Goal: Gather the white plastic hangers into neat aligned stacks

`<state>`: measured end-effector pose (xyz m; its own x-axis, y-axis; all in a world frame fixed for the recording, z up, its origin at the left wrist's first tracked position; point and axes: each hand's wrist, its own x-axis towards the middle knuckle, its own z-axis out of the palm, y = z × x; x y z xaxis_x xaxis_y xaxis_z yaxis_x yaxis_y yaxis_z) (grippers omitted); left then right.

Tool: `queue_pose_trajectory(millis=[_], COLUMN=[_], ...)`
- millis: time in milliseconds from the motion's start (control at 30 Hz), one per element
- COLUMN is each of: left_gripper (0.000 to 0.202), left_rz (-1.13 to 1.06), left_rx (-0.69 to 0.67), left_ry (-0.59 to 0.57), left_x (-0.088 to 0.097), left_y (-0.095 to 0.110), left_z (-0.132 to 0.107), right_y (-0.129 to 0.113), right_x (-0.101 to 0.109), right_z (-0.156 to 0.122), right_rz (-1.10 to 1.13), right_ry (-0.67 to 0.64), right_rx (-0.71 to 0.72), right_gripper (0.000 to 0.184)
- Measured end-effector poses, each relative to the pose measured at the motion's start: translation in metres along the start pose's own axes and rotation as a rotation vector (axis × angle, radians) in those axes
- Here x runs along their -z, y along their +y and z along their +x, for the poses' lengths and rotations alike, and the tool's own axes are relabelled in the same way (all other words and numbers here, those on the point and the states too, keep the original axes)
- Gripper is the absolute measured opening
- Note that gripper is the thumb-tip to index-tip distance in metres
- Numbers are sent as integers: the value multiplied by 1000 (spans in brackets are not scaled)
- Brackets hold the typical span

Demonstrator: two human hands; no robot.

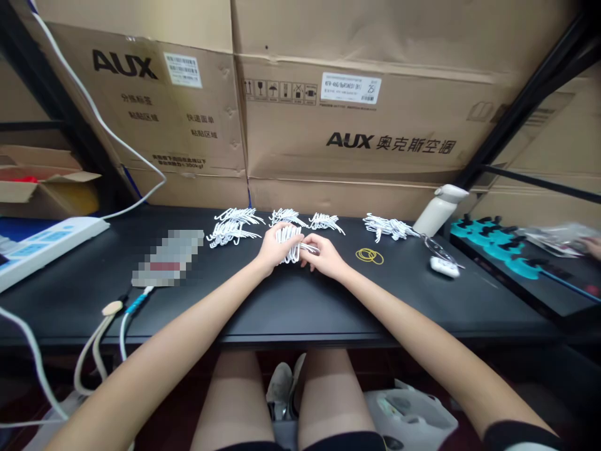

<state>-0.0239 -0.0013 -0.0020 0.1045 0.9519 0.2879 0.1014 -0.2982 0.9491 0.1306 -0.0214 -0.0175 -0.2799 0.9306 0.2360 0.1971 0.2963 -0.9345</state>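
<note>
My left hand (272,249) is wrapped around a bundle of small white plastic hooks (291,241) at the middle of the black table (291,300). My right hand (326,257) pinches the same bundle from the right side. Several more heaps of white hooks lie behind the hands: one at the left (232,225), one just behind (286,217), one to the right (325,222) and one further right (387,227). Yellow rubber bands (369,255) lie on the table just right of my right hand.
Large cardboard boxes (347,125) stand along the back. A white bottle (439,210) and a small white case (444,267) are at the right, with teal parts on a tray (493,244) beyond. A power strip (44,241) and cables (101,338) lie left.
</note>
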Motion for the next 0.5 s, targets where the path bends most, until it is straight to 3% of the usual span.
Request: queue_pose_trajectory(millis=[100, 233, 500], left_gripper=[32, 33, 34], left_rz=[-68, -115, -93], left_rx=[21, -40, -128], left_ry=[39, 209, 549], left_x=[0, 0, 5], left_y=[-2, -6, -13], left_z=[1, 4, 11], right_y=[-4, -8, -9], right_x=[0, 4, 7], right_z=[0, 1, 2], right_rz=[128, 388, 541], right_ry=[-61, -148, -179], right_rx=[-135, -311, -337], right_gripper=[26, 28, 34])
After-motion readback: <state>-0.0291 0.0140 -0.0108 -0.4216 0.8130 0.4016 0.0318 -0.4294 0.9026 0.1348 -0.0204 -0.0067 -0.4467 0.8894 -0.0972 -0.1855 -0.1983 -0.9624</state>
